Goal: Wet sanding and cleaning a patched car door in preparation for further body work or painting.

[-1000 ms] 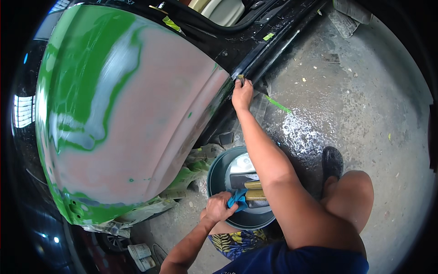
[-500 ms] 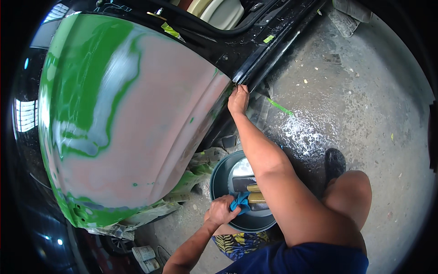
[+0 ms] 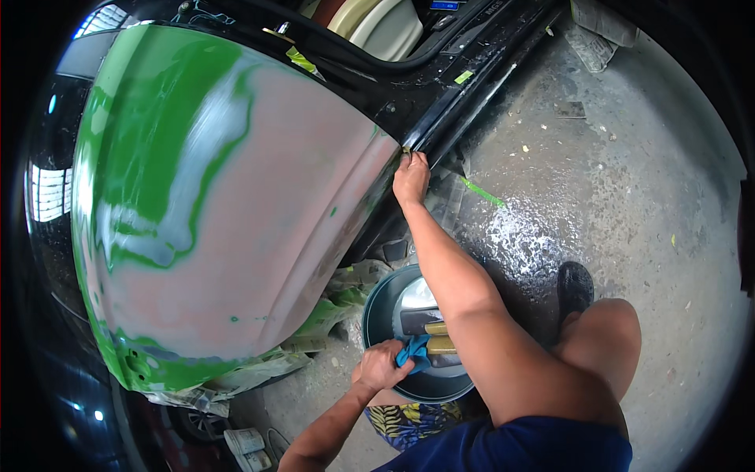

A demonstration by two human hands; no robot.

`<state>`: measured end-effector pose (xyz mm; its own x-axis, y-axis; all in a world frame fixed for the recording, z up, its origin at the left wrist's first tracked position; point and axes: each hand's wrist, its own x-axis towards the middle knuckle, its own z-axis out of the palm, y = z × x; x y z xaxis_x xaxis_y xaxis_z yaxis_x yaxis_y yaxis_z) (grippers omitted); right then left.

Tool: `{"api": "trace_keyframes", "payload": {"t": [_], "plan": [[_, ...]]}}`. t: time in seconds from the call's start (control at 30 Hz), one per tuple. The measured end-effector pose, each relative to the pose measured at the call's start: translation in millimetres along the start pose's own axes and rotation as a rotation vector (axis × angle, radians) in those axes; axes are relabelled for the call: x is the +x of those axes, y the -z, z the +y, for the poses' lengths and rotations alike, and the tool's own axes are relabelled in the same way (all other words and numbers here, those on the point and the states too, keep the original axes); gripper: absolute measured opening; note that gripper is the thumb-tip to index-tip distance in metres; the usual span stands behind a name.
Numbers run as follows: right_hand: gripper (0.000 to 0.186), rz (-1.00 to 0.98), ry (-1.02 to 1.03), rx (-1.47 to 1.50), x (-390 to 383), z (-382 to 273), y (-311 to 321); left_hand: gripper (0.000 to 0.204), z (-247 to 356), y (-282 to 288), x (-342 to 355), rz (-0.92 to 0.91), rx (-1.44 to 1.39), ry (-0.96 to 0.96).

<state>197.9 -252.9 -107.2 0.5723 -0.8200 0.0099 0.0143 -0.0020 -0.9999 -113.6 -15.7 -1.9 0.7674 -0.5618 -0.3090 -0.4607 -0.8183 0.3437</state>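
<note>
My right hand (image 3: 411,179) is closed at the edge of a green car panel (image 3: 259,197) with large pinkish-grey sanded patches. Its fingertips pinch together at the panel's corner, beside the black door sill (image 3: 440,118). Whatever sits between them is too small to make out. Down at the left rim of a dark green bucket (image 3: 376,303), my left hand (image 3: 381,366) grips a bunched blue cloth (image 3: 415,352). Inside the bucket lie a dark block (image 3: 417,320) and yellowish-brown blocks (image 3: 440,344); my right arm hides part of them.
Masking paper (image 3: 311,334) hangs along the panel's lower edge. Wet concrete floor (image 3: 527,236) shines right of my arm, with a strip of green tape (image 3: 482,193) on it. My shoe (image 3: 576,287) rests nearby. Tins (image 3: 248,450) stand at the lower left.
My right hand has slipped slightly toward me along the panel's edge, fingers still closed. The left hand keeps its grip on the blue cloth. The whole view has shifted a little.
</note>
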Motion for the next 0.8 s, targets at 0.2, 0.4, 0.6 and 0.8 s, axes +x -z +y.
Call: {"api": "trace_keyframes", "payload": {"t": [0.2,0.4,0.6,0.8], "plan": [[0.021,-0.036,-0.021,-0.051,0.9,2.2,2.0,0.029,-1.1,-1.9,-4.7,0.006,0.003,-0.004],[0.021,-0.035,-0.025,0.055,-3.5,-32.9,16.2,0.030,-5.1,-3.1,-2.0,0.004,-0.018,-0.019],[0.019,0.008,0.215,0.118,-7.1,-76.3,34.8,0.030,-4.8,-2.6,0.3,0.016,-0.016,-0.030],[0.021,0.043,0.427,0.157,3.4,-142.3,20.8,0.029,-4.2,-0.7,-1.4,0.006,-0.019,-0.030]]}}
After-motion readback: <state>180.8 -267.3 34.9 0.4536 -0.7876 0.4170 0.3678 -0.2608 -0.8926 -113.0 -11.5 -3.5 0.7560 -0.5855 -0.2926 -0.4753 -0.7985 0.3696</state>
